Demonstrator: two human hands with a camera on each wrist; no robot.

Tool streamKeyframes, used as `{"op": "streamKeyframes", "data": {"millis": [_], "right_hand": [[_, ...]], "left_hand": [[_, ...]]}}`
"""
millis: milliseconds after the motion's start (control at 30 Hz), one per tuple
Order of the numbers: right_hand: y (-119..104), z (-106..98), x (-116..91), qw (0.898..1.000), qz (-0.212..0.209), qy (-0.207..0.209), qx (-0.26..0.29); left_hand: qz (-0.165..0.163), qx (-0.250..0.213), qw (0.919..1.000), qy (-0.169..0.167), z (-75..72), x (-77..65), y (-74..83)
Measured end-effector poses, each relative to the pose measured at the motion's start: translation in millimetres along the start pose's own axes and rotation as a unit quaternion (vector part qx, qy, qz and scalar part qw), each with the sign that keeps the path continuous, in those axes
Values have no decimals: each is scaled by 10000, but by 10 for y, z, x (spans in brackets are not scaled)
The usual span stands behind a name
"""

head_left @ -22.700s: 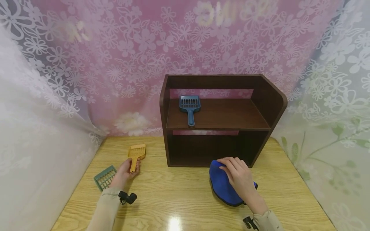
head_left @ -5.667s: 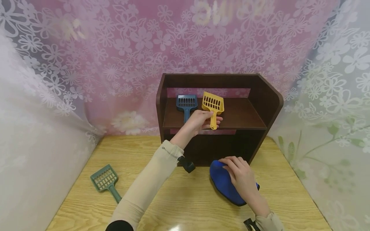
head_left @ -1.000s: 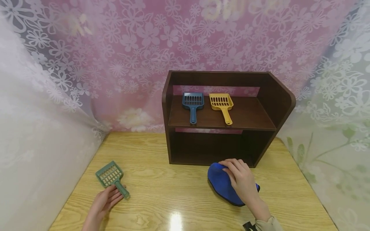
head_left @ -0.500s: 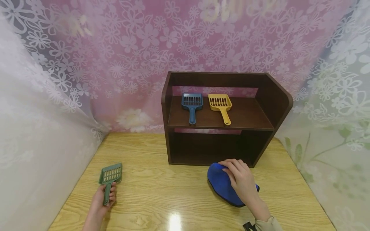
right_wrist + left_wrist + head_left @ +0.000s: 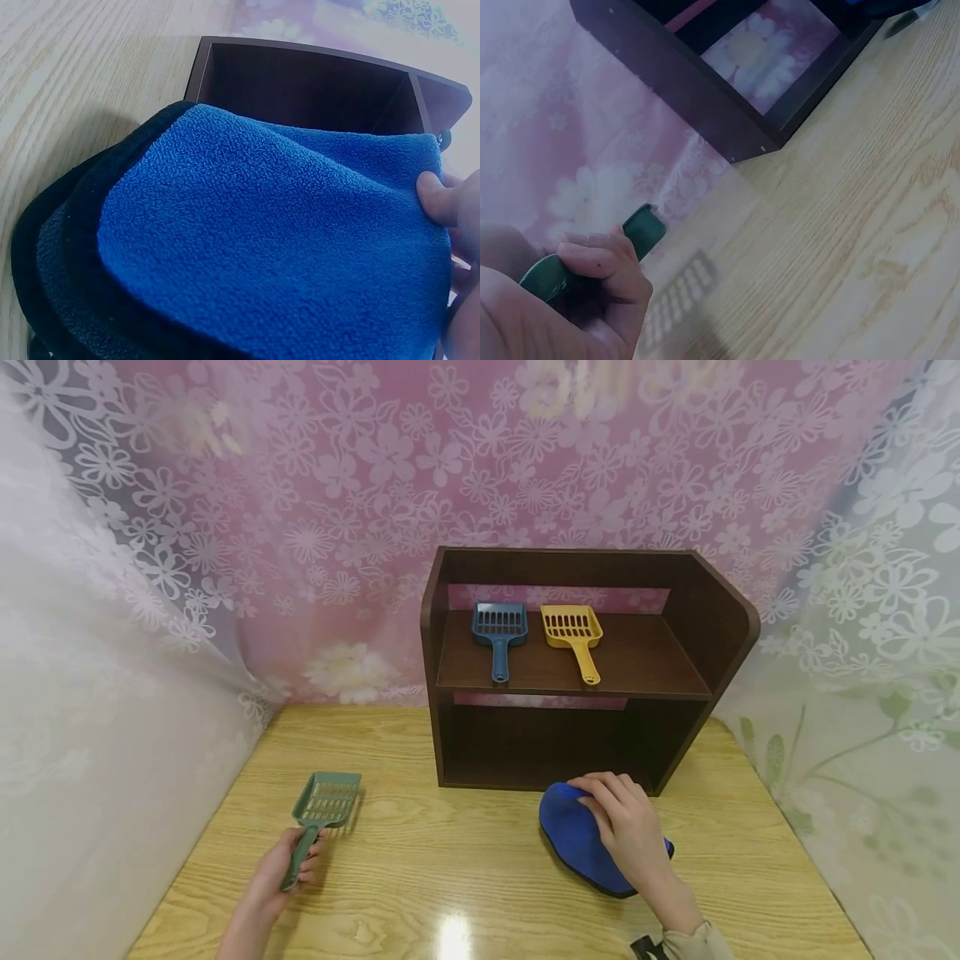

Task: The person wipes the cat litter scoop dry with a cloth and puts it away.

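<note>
In the head view my left hand [image 5: 276,870] grips the handle of a green litter scoop [image 5: 302,853], its slotted head pointing away from me. Its slotted shadow falls on the table in the left wrist view, where fingers curl round the green handle [image 5: 544,279]. My right hand [image 5: 632,833] pinches the upper edge of a blue fleece cloth [image 5: 576,847] with black trim. Thumb and fingers hold the cloth's edge in the right wrist view, and the folded cloth [image 5: 270,217] fills most of that picture.
A dark brown two-tier shelf [image 5: 637,656] stands at the back of the wooden table [image 5: 420,860]. On its upper board lie a blue litter scoop [image 5: 500,647] and a yellow litter scoop [image 5: 583,660], side by side. Flowered curtains [image 5: 337,568] enclose the back and sides.
My left hand has taken hold of the green scoop, turned it and moved it rightward. Earlier, the yellow scoop went from table to upper shelf. My right hand keeps holding the cloth.
</note>
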State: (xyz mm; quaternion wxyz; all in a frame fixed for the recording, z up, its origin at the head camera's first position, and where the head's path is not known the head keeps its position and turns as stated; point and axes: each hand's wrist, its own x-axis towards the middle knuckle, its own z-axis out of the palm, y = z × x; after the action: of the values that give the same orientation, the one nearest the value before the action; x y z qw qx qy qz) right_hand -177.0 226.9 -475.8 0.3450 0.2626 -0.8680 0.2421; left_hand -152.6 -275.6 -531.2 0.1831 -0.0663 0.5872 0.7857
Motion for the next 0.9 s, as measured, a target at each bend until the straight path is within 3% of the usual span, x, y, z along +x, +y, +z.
{"op": "streamKeyframes", "data": {"millis": [200,633,900], "right_hand": [[-14,-23,0,9999,92,-80,-1],[23,-7,-19,10000,-4,42,20],[61,-4,-19,9998,-142,131,25]], "left_hand": [[-76,310,9979,-566,100,37,19],[-160,976,9894,-1066,466,133,-24],[-165,1127,9827,-1462,691,250,-89]]}}
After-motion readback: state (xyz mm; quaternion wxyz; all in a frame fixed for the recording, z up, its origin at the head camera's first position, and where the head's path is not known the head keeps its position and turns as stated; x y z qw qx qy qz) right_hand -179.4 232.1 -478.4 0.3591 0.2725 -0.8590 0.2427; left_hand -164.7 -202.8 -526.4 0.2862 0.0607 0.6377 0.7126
